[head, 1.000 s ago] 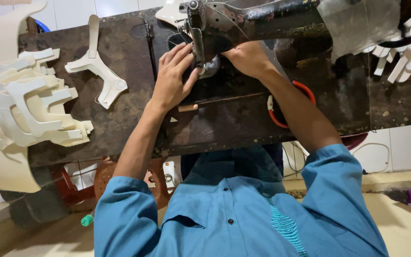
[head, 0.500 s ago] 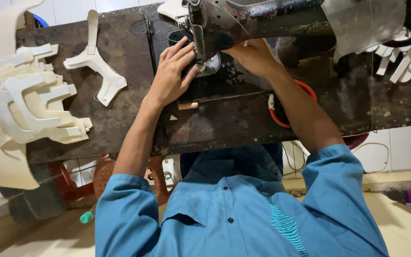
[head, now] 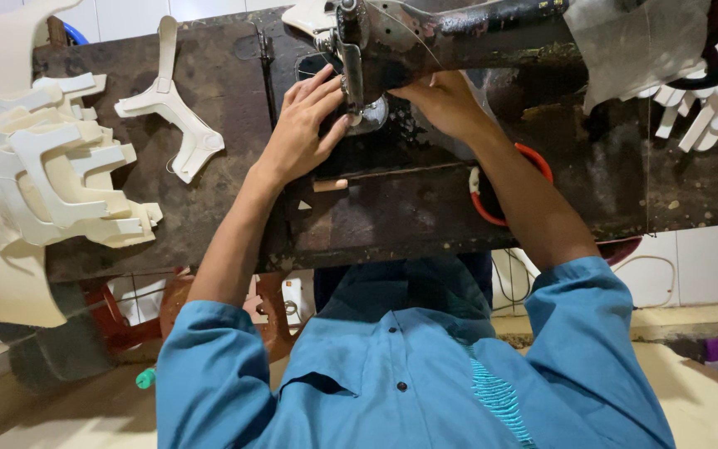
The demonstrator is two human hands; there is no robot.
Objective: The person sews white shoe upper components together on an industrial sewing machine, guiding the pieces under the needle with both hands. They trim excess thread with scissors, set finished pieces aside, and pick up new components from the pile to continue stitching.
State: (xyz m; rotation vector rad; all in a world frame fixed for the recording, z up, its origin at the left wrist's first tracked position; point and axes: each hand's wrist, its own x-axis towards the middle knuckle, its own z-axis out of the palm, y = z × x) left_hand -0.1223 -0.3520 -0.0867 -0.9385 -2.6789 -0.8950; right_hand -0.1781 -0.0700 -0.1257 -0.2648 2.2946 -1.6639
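Both hands at the sewing machine's needle, guiding a workpiece.

Left hand [head: 301, 133]: fingers extended, pressed flat just left of the needle bar [head: 351, 62]. Right hand [head: 442, 100]: fingers curled under the machine arm [head: 475, 33], grip unclear. The workpiece lies between the fingertips, mostly hidden. Cut cream pieces [head: 51, 183] stack well left, nearer the left hand, on the worn table [head: 226, 216].

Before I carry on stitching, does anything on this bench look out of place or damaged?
Mostly wear: the table is stained and scuffed. One cream cut piece lies alone, apart from the stack overhanging the edge.
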